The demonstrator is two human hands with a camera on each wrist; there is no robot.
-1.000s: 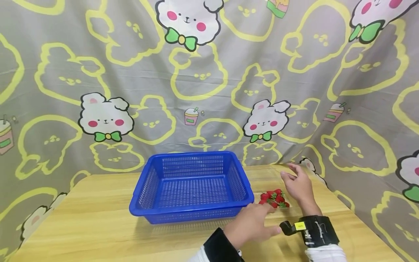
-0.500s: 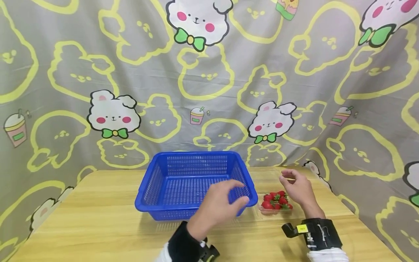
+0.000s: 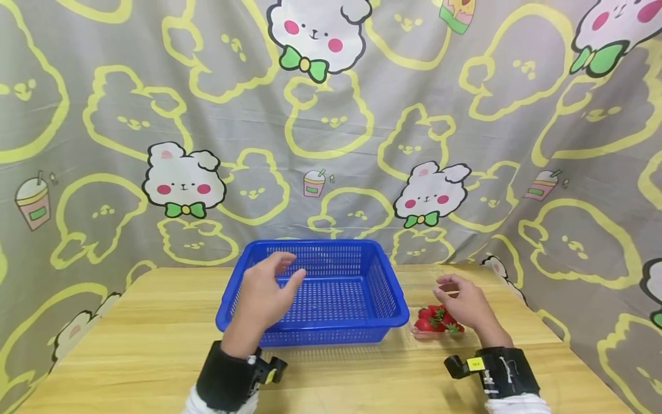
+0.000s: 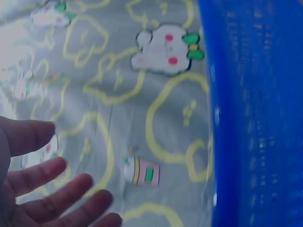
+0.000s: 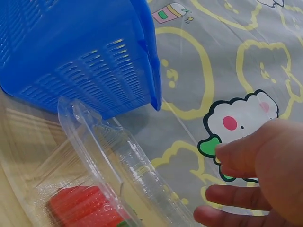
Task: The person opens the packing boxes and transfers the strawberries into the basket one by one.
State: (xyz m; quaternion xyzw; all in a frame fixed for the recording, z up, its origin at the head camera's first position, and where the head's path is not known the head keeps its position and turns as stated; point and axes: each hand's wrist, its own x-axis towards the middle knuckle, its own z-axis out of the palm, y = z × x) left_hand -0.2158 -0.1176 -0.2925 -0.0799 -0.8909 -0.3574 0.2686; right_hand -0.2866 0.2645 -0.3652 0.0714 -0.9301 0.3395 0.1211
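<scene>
A blue plastic basket (image 3: 315,330) stands empty in the middle of the wooden table. My left hand (image 3: 266,293) hovers over its left front part, fingers spread and relaxed, holding nothing; the left wrist view shows those fingers (image 4: 52,189) beside the basket wall (image 4: 255,113). Right of the basket lies a clear plastic box (image 5: 109,161) with its lid raised and red strawberries (image 3: 437,321) inside. My right hand (image 3: 462,302) hangs just above and behind the berries with loosely bent fingers (image 5: 260,179), apart from the lid in the right wrist view.
A grey cartoon-print curtain (image 3: 362,115) closes off the back and right side of the table (image 3: 129,345). Bare wood shows left of and in front of the basket. Black camera straps sit on both wrists.
My left hand has swung left from beside the strawberry box, across the basket's front rim, to above its left half. The right hand has stayed near the berries, drawing slightly back.
</scene>
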